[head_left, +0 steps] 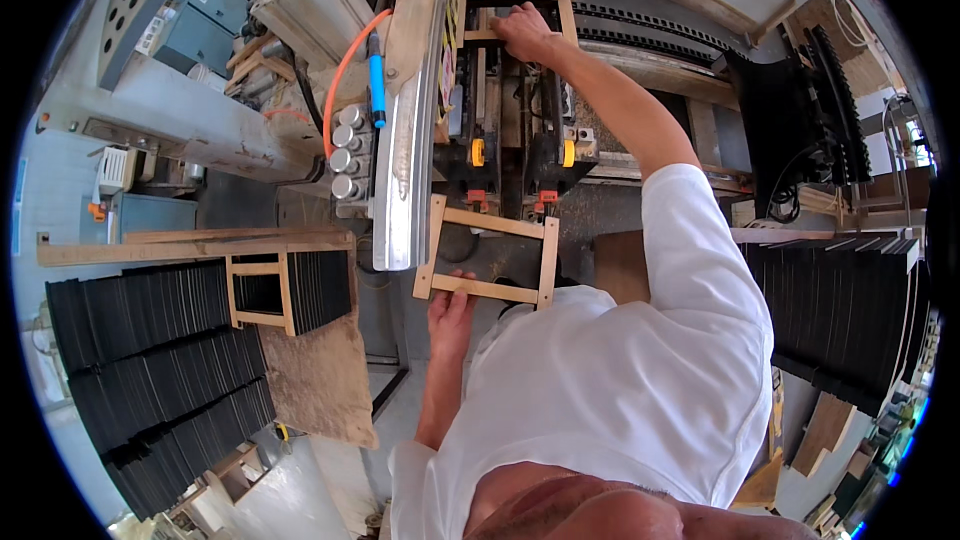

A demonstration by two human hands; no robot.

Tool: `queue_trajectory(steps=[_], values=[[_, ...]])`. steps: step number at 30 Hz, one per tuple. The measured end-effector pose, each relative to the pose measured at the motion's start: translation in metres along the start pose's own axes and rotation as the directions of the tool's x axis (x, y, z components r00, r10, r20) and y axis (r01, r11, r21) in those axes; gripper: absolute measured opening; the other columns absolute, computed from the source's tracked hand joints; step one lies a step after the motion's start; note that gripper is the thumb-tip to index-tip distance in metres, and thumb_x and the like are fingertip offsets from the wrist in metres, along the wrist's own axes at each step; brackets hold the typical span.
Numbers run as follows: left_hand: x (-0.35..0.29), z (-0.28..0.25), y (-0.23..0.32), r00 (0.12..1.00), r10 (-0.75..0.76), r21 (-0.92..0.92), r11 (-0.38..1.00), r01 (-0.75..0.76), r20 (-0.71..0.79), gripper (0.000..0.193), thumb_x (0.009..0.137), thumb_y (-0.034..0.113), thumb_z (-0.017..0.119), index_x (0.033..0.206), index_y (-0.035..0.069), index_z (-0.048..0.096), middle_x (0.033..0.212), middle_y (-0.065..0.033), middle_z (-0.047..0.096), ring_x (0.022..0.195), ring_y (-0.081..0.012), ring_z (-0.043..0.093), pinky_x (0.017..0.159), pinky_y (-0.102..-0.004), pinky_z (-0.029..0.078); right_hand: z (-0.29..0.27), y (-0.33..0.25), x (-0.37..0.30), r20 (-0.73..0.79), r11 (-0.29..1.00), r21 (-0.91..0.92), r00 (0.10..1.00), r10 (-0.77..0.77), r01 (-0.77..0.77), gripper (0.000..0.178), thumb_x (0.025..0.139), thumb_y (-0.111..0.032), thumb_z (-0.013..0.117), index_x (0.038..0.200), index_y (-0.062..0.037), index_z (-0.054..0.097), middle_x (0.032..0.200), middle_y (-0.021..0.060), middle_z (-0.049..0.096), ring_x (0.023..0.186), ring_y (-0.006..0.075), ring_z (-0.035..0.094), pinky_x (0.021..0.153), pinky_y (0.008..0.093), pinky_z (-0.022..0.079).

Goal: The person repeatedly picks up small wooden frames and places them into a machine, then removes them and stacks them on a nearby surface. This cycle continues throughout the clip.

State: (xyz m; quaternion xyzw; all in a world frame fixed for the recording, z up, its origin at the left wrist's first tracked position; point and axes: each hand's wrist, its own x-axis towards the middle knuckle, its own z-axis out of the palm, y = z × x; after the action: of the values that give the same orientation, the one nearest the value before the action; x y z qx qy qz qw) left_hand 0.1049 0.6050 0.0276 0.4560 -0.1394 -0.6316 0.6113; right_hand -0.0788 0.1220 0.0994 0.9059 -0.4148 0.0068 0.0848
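At the far left, black slats (150, 370) stand in packed rows, with a small wooden stand (290, 290) at their near end. Further right, an orange hose (333, 90) and a blue air nozzle (377, 90) hang beside the silver metal rail (405, 180). Just right of that rail's near end, the left hand (450, 320) grips a light wooden frame (485, 289) by its nearest bar, out in front of the white shirt (600, 370). Holding it level and clear of the rail end would probably spare the corners a knock. Beyond it, the right hand (525, 32) reaches over the machine to a second wooden frame (567, 18), its fingers at the near bar (whether they pinch it or only press, I cannot tell). For this one, an even touch close to the middle of the bar should keep it square, and the fingertips are best kept out of gaps in the machine. At the far right is another stack of black pieces (830, 310).
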Motion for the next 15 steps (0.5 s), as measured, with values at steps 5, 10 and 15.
queue_trajectory(steps=[5,10,15], values=[[0.006,-0.012,-0.011,0.996,0.011,-0.02,1.0,-0.013,-0.087,0.034,0.095,0.009,0.056,0.126,-0.002,0.051,0.121,-0.0126,0.058,0.117,-0.0224,0.055,0.103,-0.0399,0.044,0.001,0.016,0.04,0.008,0.986,-0.164,0.999,0.04,-0.038,0.026,0.081,-0.014,0.067,0.107,-0.0115,0.064,0.093,0.009,0.069,0.101,0.0292,0.058,0.096,0.0472,0.035],[0.012,-0.008,-0.016,0.985,0.058,-0.039,0.997,-0.065,-0.161,0.032,0.095,0.01,0.058,0.124,-0.001,0.052,0.12,-0.0121,0.058,0.114,-0.0221,0.056,0.101,-0.0404,0.045,0.007,0.041,0.077,0.111,0.975,-0.214,0.993,-0.037,0.061,0.028,0.083,-0.018,0.069,0.111,-0.0134,0.064,0.1,0.0069,0.068,0.109,0.0293,0.056,0.103,0.0509,0.031],[0.018,0.0,-0.031,0.976,0.05,-0.072,0.995,-0.067,-0.212,0.032,0.096,0.013,0.057,0.124,-0.001,0.052,0.118,-0.0115,0.06,0.112,-0.0221,0.057,0.099,-0.0411,0.047,0.01,0.04,0.07,0.034,0.997,-0.039,0.997,-0.066,0.067,0.018,0.083,-0.008,0.062,0.101,-0.0085,0.065,0.099,0.0126,0.066,0.101,0.0313,0.062,0.096,0.0522,0.036]])
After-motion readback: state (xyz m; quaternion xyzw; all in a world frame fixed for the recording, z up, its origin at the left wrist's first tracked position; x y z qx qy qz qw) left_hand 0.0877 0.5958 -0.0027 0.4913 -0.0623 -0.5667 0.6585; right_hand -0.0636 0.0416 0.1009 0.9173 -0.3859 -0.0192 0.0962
